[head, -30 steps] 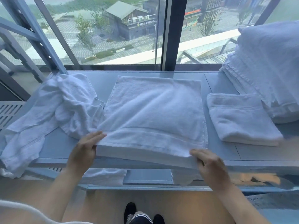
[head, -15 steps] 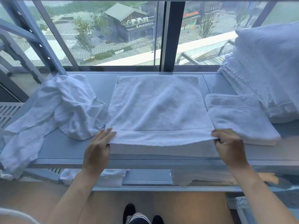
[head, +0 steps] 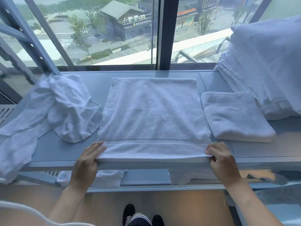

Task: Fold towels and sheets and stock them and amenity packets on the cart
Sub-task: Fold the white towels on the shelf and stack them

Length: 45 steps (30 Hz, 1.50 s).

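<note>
Towel in hand: a white towel (head: 154,115) lies flat at the centre of the frame on the grey table (head: 216,80), already doubled, its near hem level with the table's front edge.
Left hand: the left hand (head: 87,162) grips the lower-left corner, fingers laid on top of the cloth, thumb seemingly under the edge.
Right hand: the right hand (head: 219,159) pinches the lower-right corner, fingers curled round the hem.
Done: a folded towel (head: 234,116) sits just right of the centre one; a tall stack of linen (head: 267,66) fills the upper right of the frame.
Left to do: a crumpled cloth (head: 53,111) lies unfolded at the left, trailing off the table's edge. More white cloth shows on the shelf below, at the lower centre. No amenity packets are in view.
Progress: early to middle, by my judgement; this towel likely needs another fold before stacking.
Direction: the woven band runs left to right near the bottom hem; the opposite edge points up toward the window.
Long axis: close to square; slightly longer from near edge to far edge, though the wide lens makes this uncertain.
</note>
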{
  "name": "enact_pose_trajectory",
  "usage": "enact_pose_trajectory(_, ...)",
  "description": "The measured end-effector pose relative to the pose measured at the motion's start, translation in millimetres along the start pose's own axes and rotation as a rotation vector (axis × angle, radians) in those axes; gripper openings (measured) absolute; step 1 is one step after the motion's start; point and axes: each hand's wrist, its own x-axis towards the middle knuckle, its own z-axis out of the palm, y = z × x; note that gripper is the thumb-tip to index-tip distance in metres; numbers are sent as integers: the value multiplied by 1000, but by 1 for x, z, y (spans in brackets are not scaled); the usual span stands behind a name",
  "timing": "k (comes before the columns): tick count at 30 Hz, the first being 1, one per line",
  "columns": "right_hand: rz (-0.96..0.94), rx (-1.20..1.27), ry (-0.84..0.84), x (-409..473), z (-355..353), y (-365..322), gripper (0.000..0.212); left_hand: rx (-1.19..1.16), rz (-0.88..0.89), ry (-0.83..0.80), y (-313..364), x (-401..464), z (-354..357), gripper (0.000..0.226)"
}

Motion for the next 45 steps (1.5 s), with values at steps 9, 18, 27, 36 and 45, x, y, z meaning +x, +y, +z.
enact_pose_trajectory(9,-62,-8,-53,25,-9,-26,45,46,-68,-3,43,32,-22,34)
enact_pose_trajectory(18,47,-35,-481,134,74,-78,60,248,24,-387,57,143,61,67)
enact_pose_trajectory(27,22,-142,-480,111,82,-62,64,205,-107,-260,27,109,45,67)
enact_pose_trajectory(36,-15,-101,-487,120,112,-116,66,207,-154,-264,-25,105,11,78)
enact_pose_trajectory(45,75,-117,-437,79,73,-76,67,253,18,-231,44,95,32,57)
